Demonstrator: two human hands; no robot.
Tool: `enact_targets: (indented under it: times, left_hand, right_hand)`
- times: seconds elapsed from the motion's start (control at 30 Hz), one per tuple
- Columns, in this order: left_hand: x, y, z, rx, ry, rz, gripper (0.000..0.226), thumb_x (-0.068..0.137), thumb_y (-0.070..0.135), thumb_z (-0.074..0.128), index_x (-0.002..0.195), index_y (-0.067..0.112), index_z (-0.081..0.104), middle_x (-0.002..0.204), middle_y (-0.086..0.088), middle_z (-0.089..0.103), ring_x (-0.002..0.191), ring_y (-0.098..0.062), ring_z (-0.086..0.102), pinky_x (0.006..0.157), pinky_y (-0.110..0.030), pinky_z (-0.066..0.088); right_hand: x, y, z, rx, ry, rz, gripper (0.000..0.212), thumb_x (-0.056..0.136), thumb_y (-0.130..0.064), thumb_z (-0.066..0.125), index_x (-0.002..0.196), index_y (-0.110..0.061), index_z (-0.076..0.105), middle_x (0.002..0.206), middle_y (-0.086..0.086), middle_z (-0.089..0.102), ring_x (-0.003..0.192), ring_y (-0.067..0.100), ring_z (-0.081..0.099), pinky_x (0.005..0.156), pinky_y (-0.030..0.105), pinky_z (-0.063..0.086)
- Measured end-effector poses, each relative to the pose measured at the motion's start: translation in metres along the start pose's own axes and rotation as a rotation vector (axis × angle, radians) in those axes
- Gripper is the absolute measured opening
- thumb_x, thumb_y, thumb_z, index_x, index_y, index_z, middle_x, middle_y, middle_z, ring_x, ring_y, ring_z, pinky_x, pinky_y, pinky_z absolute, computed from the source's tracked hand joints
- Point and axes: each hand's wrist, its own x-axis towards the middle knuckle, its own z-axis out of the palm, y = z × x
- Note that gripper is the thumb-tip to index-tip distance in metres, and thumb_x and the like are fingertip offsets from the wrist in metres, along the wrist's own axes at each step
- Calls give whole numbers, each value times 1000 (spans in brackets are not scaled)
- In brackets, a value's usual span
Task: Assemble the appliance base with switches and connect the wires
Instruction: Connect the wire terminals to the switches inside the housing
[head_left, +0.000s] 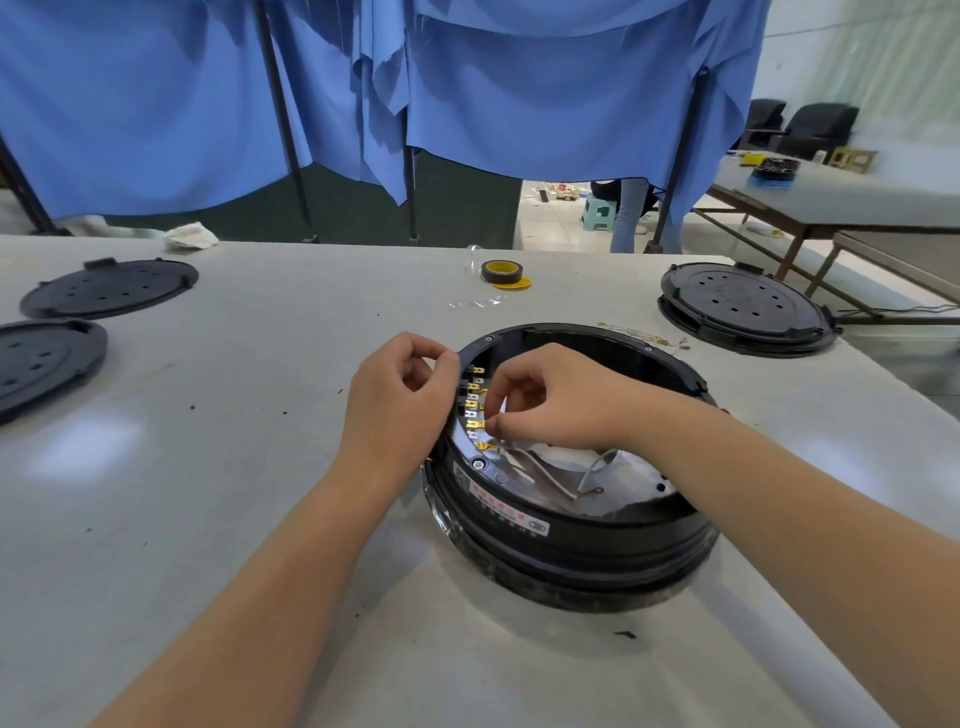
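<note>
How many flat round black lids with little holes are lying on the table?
3. One lid sits far left near the back, another lies just in front of it at the left edge, and one rests far right. More may lie out of view.

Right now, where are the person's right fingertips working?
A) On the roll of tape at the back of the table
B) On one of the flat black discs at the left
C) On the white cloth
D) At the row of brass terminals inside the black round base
D: the right hand reaches into the black round base, its fingertips pinched at the lower end of the row of brass terminals on the inner wall.
</note>
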Motion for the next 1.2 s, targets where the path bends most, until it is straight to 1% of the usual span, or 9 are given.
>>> enact_targets:
  times: [0.1, 0.2, 0.43, 0.57, 0.7, 0.87, 1.0, 1.1, 1.2]
  left_hand:
    - [0, 0, 0, 5, -42, 13, 8, 86, 18, 63, 78, 20, 64, 40, 8, 47, 41, -8, 41, 48, -38, 49]
    - [2, -2, -2, -5, -100, -1, 6, 86, 14, 64, 82, 18, 65, 37, 8, 40, 40, -12, 36, 48, -32, 46]
    - [3, -3, -3, -13, -141, -15, 8, 87, 12, 62, 90, 18, 67, 44, 1, 44, 46, -18, 42, 51, -36, 48]
    - [2, -2, -2, -13, -159, -10, 10, 89, 13, 60, 93, 20, 66, 52, -10, 47, 50, -21, 44, 54, -39, 49]
    - [2, -2, -2, -7, -159, -6, 10, 89, 14, 59, 93, 21, 66, 50, -6, 46, 49, -19, 44, 53, -39, 49]
    - [3, -4, -2, -22, -168, -14, 11, 90, 14, 59, 92, 22, 66, 50, -5, 44, 51, -21, 44, 56, -41, 49]
    - [3, -4, -2, -31, -183, -18, 13, 91, 14, 58, 93, 23, 66, 45, 3, 42, 50, -20, 43, 54, -40, 47]
    - [2, -4, -2, -34, -189, -17, 14, 91, 14, 57, 93, 24, 66, 49, -4, 44, 51, -22, 44, 54, -41, 47]
    - [2, -3, -2, -35, -191, -20, 14, 91, 13, 57, 94, 24, 66, 50, -4, 44, 50, -22, 44, 53, -38, 45]
  right_hand:
    - [-1, 0, -1, -5, -14, 5, 5, 79, -20, 70, 84, -20, 70, 64, 0, 68, 54, 3, 56, 58, 20, 48]
    - [-2, 0, 0, 34, -26, 27, 6, 82, -17, 68, 87, -15, 70, 68, 5, 70, 59, 9, 63, 58, 20, 55]
    - [0, 0, 2, 103, -32, 58, 5, 85, -9, 65, 83, -11, 69, 69, 2, 70, 56, 5, 65, 57, 19, 57]
    - [2, 0, 3, 139, -34, 81, 5, 85, -6, 65, 83, -8, 69, 65, 1, 68, 53, 2, 64, 54, 16, 53]
    - [3, 0, 3, 150, -34, 98, 4, 86, -6, 66, 85, -5, 69, 67, 4, 69, 53, 3, 64, 54, 16, 53]
    - [3, -1, 4, 164, -31, 121, 8, 86, -5, 67, 88, 1, 70, 72, 11, 70, 59, 13, 64, 58, 19, 57]
    - [4, -1, 3, 182, -39, 139, 6, 86, -6, 67, 86, -1, 70, 68, 7, 69, 54, 6, 63, 54, 17, 54]
    - [4, -1, 4, 207, -42, 159, 6, 86, -6, 67, 85, -1, 71, 68, 7, 68, 51, 4, 62, 52, 15, 53]
    - [5, -2, 4, 223, -41, 174, 6, 86, -6, 68, 84, -1, 71, 68, 8, 68, 50, 5, 61, 52, 15, 52]
